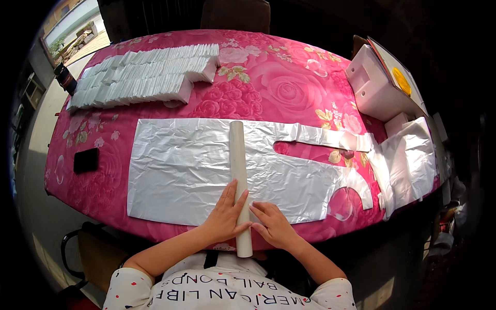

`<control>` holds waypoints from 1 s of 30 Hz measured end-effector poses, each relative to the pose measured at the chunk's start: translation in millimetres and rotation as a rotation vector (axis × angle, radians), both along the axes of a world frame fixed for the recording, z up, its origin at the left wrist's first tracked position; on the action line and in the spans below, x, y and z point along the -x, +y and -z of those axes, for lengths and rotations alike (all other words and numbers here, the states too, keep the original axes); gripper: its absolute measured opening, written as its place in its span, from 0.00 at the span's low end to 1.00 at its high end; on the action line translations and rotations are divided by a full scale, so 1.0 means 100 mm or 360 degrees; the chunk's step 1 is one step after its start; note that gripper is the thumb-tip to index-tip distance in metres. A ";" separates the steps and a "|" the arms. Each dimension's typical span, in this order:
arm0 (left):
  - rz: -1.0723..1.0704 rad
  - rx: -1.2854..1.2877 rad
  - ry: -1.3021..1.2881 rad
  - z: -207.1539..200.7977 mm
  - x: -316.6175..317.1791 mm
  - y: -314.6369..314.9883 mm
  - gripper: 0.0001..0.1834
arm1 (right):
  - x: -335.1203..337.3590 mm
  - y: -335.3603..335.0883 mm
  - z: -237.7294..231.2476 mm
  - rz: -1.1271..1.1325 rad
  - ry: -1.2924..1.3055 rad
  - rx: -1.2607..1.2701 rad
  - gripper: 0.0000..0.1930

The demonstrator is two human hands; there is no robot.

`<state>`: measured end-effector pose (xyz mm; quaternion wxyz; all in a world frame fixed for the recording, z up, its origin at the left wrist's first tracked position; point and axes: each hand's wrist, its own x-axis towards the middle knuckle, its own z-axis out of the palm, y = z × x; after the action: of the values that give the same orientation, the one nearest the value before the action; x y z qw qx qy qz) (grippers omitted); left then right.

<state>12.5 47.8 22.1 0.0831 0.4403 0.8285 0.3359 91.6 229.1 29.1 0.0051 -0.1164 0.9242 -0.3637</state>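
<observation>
A flat white plastic bag (186, 165) with cut-out handles lies spread on the pink rose-patterned table (289, 82). A long cream tube (239, 170) lies across the bag, running from its far edge to the table's near edge. My left hand (226, 214) rests on the tube's near end, fingers spread over it. My right hand (273, 225) presses flat on the bag just right of the tube, its fingertips touching the tube.
Rows of folded white bags (144, 77) are stacked at the far left. A black phone (86, 160) lies at the left edge. More white bags (408, 160) and white foam blocks (374, 85) sit at the right. A chair (235, 15) stands behind the table.
</observation>
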 end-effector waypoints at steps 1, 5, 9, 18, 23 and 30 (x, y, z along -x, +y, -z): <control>0.0030 0.0022 -0.0009 0.03 0.00 0.03 0.43 | 0.00 0.08 0.10 -0.0033 0.0077 -0.0056 0.25; 0.0028 -0.0007 0.0052 0.06 -0.10 0.22 0.44 | -0.04 0.65 0.20 0.0180 0.0133 -0.0606 0.28; 0.0061 -0.0081 -0.0122 0.03 -0.16 0.32 0.41 | -0.19 1.66 0.26 0.0658 0.0114 -0.0807 0.26; 0.0156 0.0086 0.0100 0.01 -0.33 0.59 0.37 | -0.84 3.07 0.49 0.1609 0.0181 -0.0768 0.20; 0.0106 0.0086 0.0142 -0.01 -0.42 0.67 0.35 | -0.77 2.89 0.55 0.1633 0.0355 -0.0862 0.18; 0.0117 0.0093 0.0149 0.01 -0.44 0.70 0.35 | -0.64 2.67 0.34 0.1837 0.0597 -0.0427 0.07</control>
<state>56.0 117.9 20.7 0.0692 0.4831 0.8242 0.2873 155.9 496.2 -4.9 -0.3404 0.3418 0.8609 -0.1618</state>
